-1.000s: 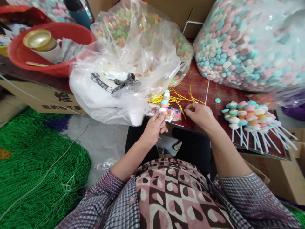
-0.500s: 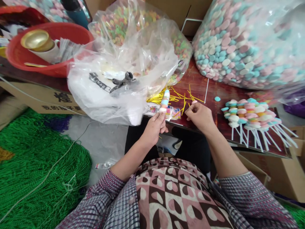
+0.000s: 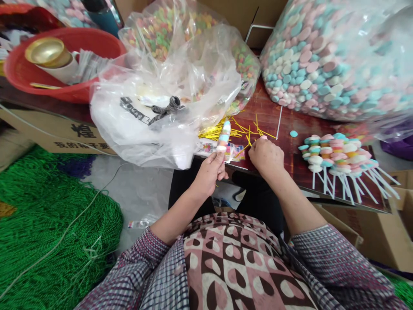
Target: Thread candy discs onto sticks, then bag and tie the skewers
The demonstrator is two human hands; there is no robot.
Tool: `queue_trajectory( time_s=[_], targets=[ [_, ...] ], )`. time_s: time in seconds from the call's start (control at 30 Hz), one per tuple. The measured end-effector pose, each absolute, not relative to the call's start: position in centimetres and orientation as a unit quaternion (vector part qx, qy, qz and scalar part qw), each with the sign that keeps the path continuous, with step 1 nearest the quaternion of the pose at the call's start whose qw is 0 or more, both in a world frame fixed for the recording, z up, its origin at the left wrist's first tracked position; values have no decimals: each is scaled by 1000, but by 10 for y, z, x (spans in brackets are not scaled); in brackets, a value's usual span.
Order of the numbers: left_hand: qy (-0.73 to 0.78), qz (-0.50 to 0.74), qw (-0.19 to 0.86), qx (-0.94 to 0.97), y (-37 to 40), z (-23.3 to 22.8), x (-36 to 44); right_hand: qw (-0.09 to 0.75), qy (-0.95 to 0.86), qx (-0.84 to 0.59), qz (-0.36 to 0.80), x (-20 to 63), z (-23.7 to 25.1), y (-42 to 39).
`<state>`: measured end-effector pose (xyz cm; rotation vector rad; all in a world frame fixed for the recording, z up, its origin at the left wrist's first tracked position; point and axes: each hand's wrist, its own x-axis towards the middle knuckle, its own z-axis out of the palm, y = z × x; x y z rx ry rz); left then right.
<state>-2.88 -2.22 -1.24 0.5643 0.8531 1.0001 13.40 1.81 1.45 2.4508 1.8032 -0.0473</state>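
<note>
My left hand (image 3: 209,173) holds a candy skewer (image 3: 223,136) upright, its stack of pastel discs wrapped in clear film. My right hand (image 3: 266,156) pinches one yellow twist tie (image 3: 242,150) at the edge of the loose pile of yellow twist ties (image 3: 232,129) on the dark red table (image 3: 284,129). The two hands are a hand's width apart, just over the table's near edge.
Finished candy skewers (image 3: 335,157) with white sticks lie at the right. A big bag of pastel discs (image 3: 329,56) fills the back right, a bag of small coloured candies (image 3: 180,30) and an empty plastic bag (image 3: 161,112) the middle, a red basin (image 3: 61,60) the left. Green cord (image 3: 48,232) covers the floor.
My right hand has picked a yellow twist tie from the pile and drawn it slightly toward the left hand. The skewer in my left hand has stayed in place.
</note>
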Motion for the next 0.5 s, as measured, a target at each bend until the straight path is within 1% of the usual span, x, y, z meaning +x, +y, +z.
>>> queue_trajectory(
  time_s=[0.07, 0.1, 0.13, 0.23, 0.3, 0.33, 0.4, 0.43, 0.5],
  targets=[
    [390, 458, 756, 258, -23, -13, -29, 31, 592, 804, -48, 139, 14, 22],
    [390, 459, 755, 258, -23, -13, -30, 1, 595, 801, -72, 143, 15, 24],
    [390, 460, 755, 259, -23, -13, -31, -44, 597, 795, -101, 146, 14, 24],
    [391, 464, 751, 259, -23, -14, -35, -215, 572, 763, -208, 156, 12, 21],
    [394, 464, 751, 258, -23, -14, -35, -289, 542, 742, -268, 160, 9, 18],
    [395, 462, 751, 258, -23, -14, -35, -304, 531, 740, -280, 161, 8, 17],
    [396, 456, 754, 257, -23, -14, -32, -293, 533, 753, -252, 161, 7, 16],
    [397, 454, 755, 256, -23, -13, -31, -263, 550, 762, -218, 160, 7, 16],
    [399, 453, 755, 256, -23, -13, -29, -159, 597, 773, -142, 154, 10, 18]
  ],
)
